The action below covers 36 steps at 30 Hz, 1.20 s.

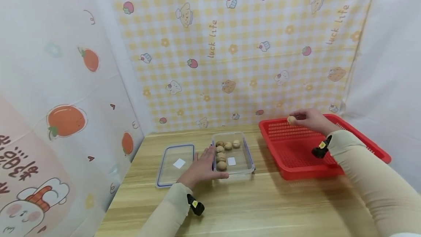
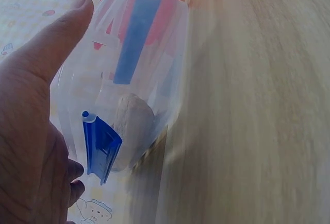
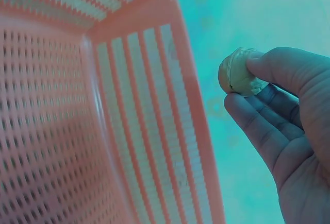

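Note:
My right hand [image 1: 310, 120] pinches a walnut [image 3: 240, 73] between thumb and fingers, above the red plastic basket [image 1: 276, 156] near its back left rim. Spread along the left side of a clear plastic food container [image 1: 242, 162], my left hand [image 1: 204, 167] has its fingers straight and its thumb across the front edge. Several walnuts [image 1: 221, 157] lie inside, in a column down the left side and along the back. In the left wrist view, a blue-edged latch [image 2: 100, 147] hangs beside the palm.
A clear lid with a blue seal [image 1: 167, 171] lies flat on the wooden table [image 1: 256, 207], left of the container. Behind the table hangs a yellow checked cloth [image 1: 210, 76], and pale cloth walls [image 1: 391, 65] stand at both sides.

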Each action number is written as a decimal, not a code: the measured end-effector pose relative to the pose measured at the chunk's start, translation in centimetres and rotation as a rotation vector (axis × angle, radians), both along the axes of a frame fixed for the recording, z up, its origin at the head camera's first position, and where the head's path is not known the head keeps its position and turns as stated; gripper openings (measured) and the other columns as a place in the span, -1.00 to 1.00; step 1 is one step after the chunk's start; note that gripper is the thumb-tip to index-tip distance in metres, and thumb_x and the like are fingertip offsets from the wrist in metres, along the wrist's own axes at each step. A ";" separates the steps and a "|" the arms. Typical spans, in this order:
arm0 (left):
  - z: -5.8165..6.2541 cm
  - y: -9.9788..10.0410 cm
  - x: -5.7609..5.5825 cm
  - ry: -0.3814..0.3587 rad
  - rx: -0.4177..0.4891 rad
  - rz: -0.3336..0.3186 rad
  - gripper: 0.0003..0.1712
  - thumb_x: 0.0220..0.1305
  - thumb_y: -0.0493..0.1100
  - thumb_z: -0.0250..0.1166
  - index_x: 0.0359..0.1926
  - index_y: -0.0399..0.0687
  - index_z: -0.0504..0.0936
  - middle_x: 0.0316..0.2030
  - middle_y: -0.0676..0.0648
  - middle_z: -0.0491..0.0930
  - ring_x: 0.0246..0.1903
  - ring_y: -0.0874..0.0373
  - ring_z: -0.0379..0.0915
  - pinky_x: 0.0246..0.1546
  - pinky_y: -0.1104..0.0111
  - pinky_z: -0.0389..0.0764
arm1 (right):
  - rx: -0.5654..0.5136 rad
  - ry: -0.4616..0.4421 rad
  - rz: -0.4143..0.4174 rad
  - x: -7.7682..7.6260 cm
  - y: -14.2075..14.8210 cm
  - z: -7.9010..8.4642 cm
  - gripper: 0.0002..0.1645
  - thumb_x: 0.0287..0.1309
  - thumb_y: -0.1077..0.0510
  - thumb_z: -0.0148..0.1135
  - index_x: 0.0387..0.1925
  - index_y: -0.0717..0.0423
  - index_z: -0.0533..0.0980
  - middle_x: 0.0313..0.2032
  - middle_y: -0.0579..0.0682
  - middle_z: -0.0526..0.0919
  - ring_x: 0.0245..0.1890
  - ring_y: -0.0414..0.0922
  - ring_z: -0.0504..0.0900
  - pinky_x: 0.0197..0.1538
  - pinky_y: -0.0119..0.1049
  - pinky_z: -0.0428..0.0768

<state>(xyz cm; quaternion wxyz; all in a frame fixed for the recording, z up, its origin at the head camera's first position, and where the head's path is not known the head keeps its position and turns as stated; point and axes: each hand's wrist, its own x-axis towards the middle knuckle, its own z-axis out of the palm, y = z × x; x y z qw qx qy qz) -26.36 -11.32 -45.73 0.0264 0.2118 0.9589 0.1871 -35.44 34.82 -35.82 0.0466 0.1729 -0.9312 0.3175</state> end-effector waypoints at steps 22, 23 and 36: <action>0.8 -1.9 -0.4 0.033 -0.080 -0.126 0.34 0.15 0.66 0.08 0.63 -0.06 -0.16 0.61 -0.12 -0.16 0.58 -0.04 -0.26 0.47 -0.22 -0.31 | -0.170 0.013 0.135 2.5 -10.9 0.5 -0.55 0.28 0.15 0.37 0.15 0.28 0.61 0.02 0.21 0.71 0.02 0.06 0.68 0.04 -0.07 0.65; 0.8 -2.0 -0.4 0.037 -0.083 -0.134 0.33 0.15 0.65 0.07 0.63 -0.06 -0.15 0.61 -0.13 -0.16 0.58 -0.05 -0.25 0.47 -0.23 -0.30 | -0.174 0.014 0.138 2.6 -11.3 0.4 -0.56 0.27 0.18 0.37 0.14 0.28 0.61 0.02 0.21 0.70 0.01 0.05 0.68 0.02 -0.10 0.65; 0.2 -2.9 -1.1 0.057 -0.076 -0.175 0.26 0.21 0.62 0.06 0.63 -0.01 -0.16 0.61 -0.08 -0.15 0.58 -0.05 -0.25 0.47 -0.22 -0.28 | -0.272 -0.127 0.139 4.9 -17.4 -0.2 -0.55 0.30 0.24 0.26 0.18 0.34 0.56 0.02 0.25 0.70 -0.04 0.06 0.71 0.01 -0.07 0.68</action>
